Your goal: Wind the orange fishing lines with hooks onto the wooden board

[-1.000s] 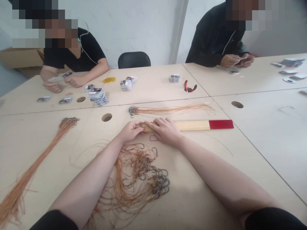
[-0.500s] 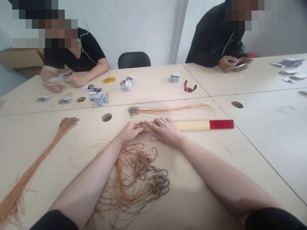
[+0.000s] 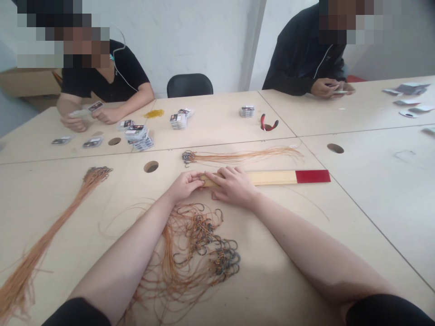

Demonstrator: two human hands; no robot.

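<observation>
A long wooden strip [image 3: 272, 178] with a dark red end lies across the table in front of me. My left hand [image 3: 186, 186] is closed, thumb and fingers pinching the strip's left end; a small dark bit shows at the fingertips, too small to name. Flat on the strip just beside it rests my right hand [image 3: 236, 188], its fingers stretched out and its thumb on the near side. Below my hands spreads a tangled pile of fishhooks [image 3: 224, 258] tied to orange lines. Beyond the strip lies a straight bundle of hooked lines [image 3: 231, 156].
Another bundle of orange lines [image 3: 57, 222] lies at the left. Stacked small clear boxes [image 3: 137, 133], red-handled pliers [image 3: 268, 123] by a table hole and yellow pieces [image 3: 154, 113] are farther back. Two people sit across the table, both holding things. A black chair [image 3: 190, 85] stands between them.
My right thumb has moved out over the small red-outlined mark near the strip. My left hand stays at the strip's end. The person at the right has shifted their hands slightly.
</observation>
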